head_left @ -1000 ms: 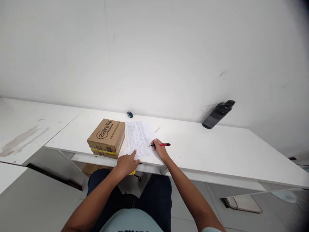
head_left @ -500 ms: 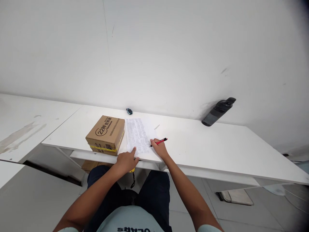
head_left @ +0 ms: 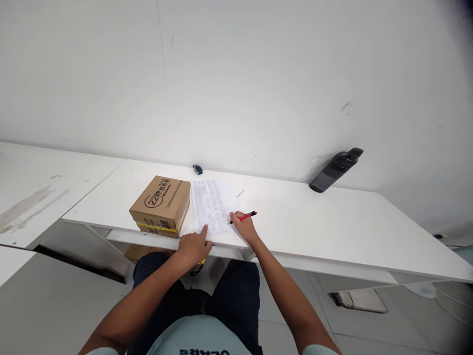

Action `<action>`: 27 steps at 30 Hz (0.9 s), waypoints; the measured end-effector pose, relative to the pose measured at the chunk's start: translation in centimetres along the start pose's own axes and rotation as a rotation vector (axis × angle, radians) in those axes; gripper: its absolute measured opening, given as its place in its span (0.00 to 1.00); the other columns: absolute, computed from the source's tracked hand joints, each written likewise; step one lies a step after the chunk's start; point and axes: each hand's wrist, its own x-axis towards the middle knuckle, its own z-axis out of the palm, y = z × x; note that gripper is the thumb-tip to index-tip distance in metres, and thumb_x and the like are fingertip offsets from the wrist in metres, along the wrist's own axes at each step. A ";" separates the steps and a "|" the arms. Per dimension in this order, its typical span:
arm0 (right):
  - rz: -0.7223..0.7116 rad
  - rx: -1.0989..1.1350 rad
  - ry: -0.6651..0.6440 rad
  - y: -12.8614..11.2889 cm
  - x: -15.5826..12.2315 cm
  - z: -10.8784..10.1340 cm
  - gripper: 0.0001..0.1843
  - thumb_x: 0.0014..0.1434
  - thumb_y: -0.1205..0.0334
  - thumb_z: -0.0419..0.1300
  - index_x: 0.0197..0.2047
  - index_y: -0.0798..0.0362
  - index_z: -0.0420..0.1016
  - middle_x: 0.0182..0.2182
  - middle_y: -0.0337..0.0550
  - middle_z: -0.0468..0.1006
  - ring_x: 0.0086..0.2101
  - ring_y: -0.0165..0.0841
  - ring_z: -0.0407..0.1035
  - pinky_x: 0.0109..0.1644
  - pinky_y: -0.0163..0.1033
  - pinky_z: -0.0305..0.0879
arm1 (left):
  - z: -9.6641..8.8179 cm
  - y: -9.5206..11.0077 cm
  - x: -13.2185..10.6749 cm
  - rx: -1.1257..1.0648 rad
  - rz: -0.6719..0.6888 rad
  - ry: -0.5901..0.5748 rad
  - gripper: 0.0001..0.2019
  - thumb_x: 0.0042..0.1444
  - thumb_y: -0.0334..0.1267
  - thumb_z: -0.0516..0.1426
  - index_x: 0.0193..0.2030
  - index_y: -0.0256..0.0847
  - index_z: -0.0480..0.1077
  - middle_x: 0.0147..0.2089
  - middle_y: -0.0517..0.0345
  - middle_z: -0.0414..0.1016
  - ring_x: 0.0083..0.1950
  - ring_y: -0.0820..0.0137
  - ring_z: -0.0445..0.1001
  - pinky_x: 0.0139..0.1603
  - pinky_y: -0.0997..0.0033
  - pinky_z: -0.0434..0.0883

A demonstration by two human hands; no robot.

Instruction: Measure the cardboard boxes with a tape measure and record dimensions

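On the white desk lies a sheet of paper (head_left: pixel 209 202) covered in dense handwriting. My right hand (head_left: pixel 242 226) grips a red and black pen (head_left: pixel 247 216), its tip at the sheet's lower right. My left hand (head_left: pixel 192 247) rests at the desk's front edge, index finger stretched onto the paper's lower edge. Its other fingers curl around a yellow thing with a black strap (head_left: pixel 202 262), which looks like a tape measure and is mostly hidden beneath the hand. Left of the paper stands a cardboard box (head_left: pixel 160 199) with a yellow band around its sides.
A small dark-and-blue object (head_left: pixel 197 169) lies behind the paper, close to the wall. Farther right a black bottle (head_left: pixel 334 170) stands against the wall. The white desk (head_left: pixel 295 227) has a shelf below its front edge, above my knees.
The black strap under my left hand has swung up and left. Both hands and the pen stay nearly in place; the view has shifted very slightly.
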 end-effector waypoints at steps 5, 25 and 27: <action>0.001 0.009 0.001 0.2 0.0 -0.1 0.20 0.57 0.47 0.53 0.19 0.49 0.60 0.19 0.36 0.65 0.26 0.33 0.61 0.33 0.38 0.57 | 0.0 0.0 0.0 0.004 -0.004 -0.003 0.34 0.64 0.51 0.44 0.73 0.39 0.48 0.46 0.36 0.78 0.47 0.48 0.76 0.43 0.57 0.68; 0.004 0.005 0.064 0.9 0.2 -0.1 0.21 0.58 0.49 0.53 0.18 0.49 0.55 0.17 0.34 0.61 0.24 0.31 0.57 0.31 0.37 0.54 | -0.8 0.1 -0.4 -0.064 -0.044 -0.010 0.31 0.64 0.52 0.43 0.72 0.43 0.52 0.46 0.41 0.80 0.49 0.50 0.77 0.43 0.59 0.69; -0.003 0.004 0.040 0.8 0.2 -0.1 0.21 0.57 0.48 0.53 0.18 0.49 0.56 0.17 0.34 0.62 0.24 0.31 0.58 0.31 0.37 0.54 | -0.8 0.1 -0.3 -0.061 -0.041 0.000 0.31 0.64 0.52 0.43 0.71 0.43 0.53 0.46 0.41 0.80 0.49 0.50 0.77 0.44 0.59 0.69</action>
